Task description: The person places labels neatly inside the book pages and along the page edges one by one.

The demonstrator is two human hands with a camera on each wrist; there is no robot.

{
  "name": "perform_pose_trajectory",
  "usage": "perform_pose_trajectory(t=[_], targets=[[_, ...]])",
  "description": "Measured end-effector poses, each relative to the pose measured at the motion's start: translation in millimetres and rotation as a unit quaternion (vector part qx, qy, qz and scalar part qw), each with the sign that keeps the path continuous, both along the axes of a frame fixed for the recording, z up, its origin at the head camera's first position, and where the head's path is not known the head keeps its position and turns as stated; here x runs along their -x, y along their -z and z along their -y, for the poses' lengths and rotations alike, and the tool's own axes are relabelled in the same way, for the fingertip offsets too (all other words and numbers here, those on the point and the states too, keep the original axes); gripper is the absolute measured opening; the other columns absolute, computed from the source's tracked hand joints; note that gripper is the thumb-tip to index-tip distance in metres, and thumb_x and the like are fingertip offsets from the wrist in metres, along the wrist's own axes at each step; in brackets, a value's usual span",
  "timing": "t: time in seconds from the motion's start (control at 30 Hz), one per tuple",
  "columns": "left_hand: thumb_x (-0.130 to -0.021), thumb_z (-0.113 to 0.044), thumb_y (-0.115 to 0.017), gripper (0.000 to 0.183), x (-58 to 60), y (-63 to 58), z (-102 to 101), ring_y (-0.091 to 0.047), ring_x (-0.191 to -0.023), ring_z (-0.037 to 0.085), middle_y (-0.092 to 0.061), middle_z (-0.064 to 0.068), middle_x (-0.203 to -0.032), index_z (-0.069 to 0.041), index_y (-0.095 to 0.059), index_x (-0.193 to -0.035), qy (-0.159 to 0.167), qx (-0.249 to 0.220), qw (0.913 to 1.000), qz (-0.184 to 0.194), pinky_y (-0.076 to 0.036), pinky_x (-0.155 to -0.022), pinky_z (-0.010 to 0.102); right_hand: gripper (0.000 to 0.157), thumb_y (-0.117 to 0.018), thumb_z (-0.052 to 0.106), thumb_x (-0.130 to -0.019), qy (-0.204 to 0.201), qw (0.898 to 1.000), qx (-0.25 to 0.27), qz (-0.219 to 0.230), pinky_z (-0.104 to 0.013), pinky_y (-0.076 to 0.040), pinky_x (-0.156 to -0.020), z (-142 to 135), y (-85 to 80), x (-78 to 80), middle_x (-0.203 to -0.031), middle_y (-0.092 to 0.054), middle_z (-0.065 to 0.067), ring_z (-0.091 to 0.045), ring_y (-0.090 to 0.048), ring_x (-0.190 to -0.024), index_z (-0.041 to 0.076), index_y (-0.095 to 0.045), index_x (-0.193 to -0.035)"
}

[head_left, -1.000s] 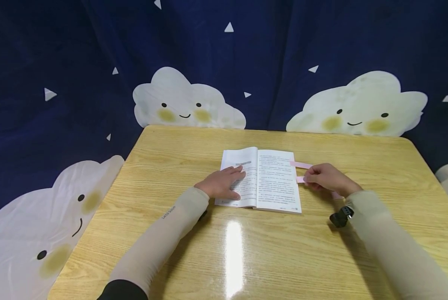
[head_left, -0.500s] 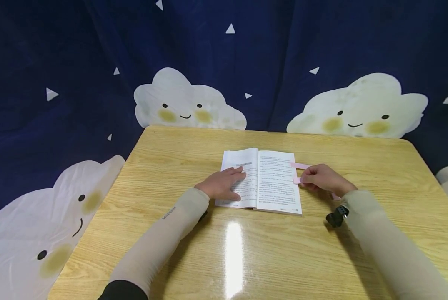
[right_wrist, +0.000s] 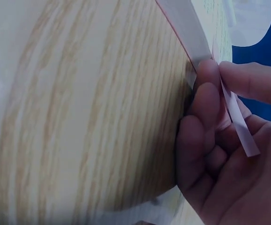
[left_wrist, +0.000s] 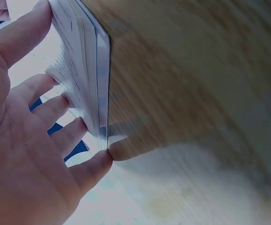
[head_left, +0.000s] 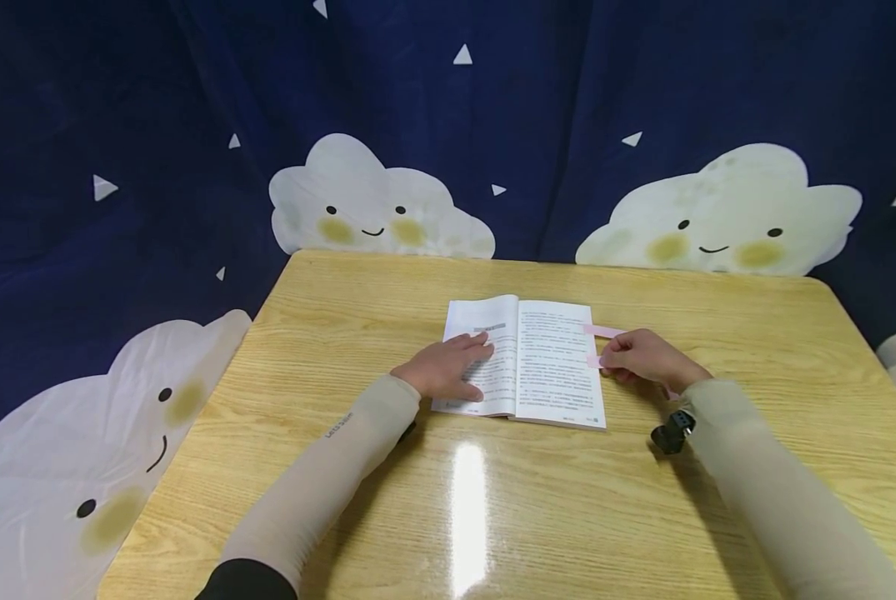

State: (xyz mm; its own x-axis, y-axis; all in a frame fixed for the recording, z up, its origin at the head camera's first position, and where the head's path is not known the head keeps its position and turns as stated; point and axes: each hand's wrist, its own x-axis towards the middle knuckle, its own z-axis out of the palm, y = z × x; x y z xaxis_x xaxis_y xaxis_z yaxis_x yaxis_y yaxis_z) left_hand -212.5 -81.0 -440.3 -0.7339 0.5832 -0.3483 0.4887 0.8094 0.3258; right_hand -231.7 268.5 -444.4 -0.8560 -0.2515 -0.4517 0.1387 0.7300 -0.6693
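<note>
An open book (head_left: 556, 358) with printed pages lies on the wooden table. My left hand (head_left: 448, 367) rests on its left page, fingers spread; the left wrist view shows the fingers (left_wrist: 51, 110) extended over the page. At the book's right edge, my right hand (head_left: 653, 358) pinches a pink paper strip (head_left: 593, 362) between thumb and index finger. The near end of that strip overlaps the right page's margin. In the right wrist view the strip (right_wrist: 240, 124) runs back past the fingertips across the palm. Slightly farther away, a second pink strip (head_left: 603, 331) sticks out from the same page edge.
The wooden table (head_left: 372, 517) extends around the book, with a bright light reflection in front. Behind it hangs a dark blue curtain (head_left: 538, 125) printed with white clouds and triangles. A small black device (head_left: 671, 433) sits at my right wrist.
My right hand has moved a little to the left, bringing the strip's end from the book's edge onto the page margin. My left hand has stayed in place.
</note>
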Motion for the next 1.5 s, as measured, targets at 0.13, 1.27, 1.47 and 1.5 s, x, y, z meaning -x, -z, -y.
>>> perform_pose_trajectory(t=[0.13,1.27,1.47,1.5], targets=[[-0.094,-0.043,-0.066,0.081,-0.8,-2.0,-0.6,-0.011,-0.158,0.021,-0.011,-0.002,-0.169,-0.022,-0.024,-0.159,0.000,-0.001,1.0000,-0.001,-0.019,-0.127,0.041,0.028,-0.064,0.026,-0.096,0.007,1.000,0.014,0.005,-0.026,-0.048,-0.063,-0.3,0.1,-0.3,-0.081,-0.067,0.002,-0.014,-0.055,-0.075,-0.001,-0.067,-0.105],[-0.093,-0.043,-0.066,0.081,1.1,0.4,-1.6,-0.013,-0.157,0.023,-0.013,0.001,-0.169,-0.020,-0.025,-0.159,0.007,-0.003,0.9999,-0.010,-0.021,-0.127,0.042,0.030,-0.066,0.028,-0.094,0.011,1.000,0.017,0.003,-0.025,-0.045,-0.059,-0.7,2.6,-0.2,-0.078,-0.063,0.002,-0.013,-0.053,-0.070,0.001,-0.063,-0.109],[-0.093,-0.044,-0.067,0.082,2.7,1.3,-1.7,-0.013,-0.157,0.023,-0.013,0.001,-0.169,-0.020,-0.025,-0.159,0.008,0.001,0.9999,-0.012,-0.021,-0.127,0.041,0.030,-0.066,0.028,-0.095,0.011,1.000,0.013,0.003,-0.025,-0.045,-0.059,-0.5,2.7,0.7,-0.079,-0.064,0.002,-0.013,-0.054,-0.070,0.001,-0.064,-0.108],[-0.093,-0.044,-0.067,0.082,3.0,1.5,-1.7,-0.013,-0.157,0.023,-0.013,0.001,-0.169,-0.020,-0.025,-0.159,0.008,0.002,0.9999,-0.013,-0.021,-0.127,0.041,0.030,-0.066,0.028,-0.095,0.009,1.000,0.013,0.001,-0.026,-0.046,-0.059,-0.6,2.9,1.0,-0.079,-0.064,0.002,-0.013,-0.054,-0.070,0.001,-0.064,-0.108]])
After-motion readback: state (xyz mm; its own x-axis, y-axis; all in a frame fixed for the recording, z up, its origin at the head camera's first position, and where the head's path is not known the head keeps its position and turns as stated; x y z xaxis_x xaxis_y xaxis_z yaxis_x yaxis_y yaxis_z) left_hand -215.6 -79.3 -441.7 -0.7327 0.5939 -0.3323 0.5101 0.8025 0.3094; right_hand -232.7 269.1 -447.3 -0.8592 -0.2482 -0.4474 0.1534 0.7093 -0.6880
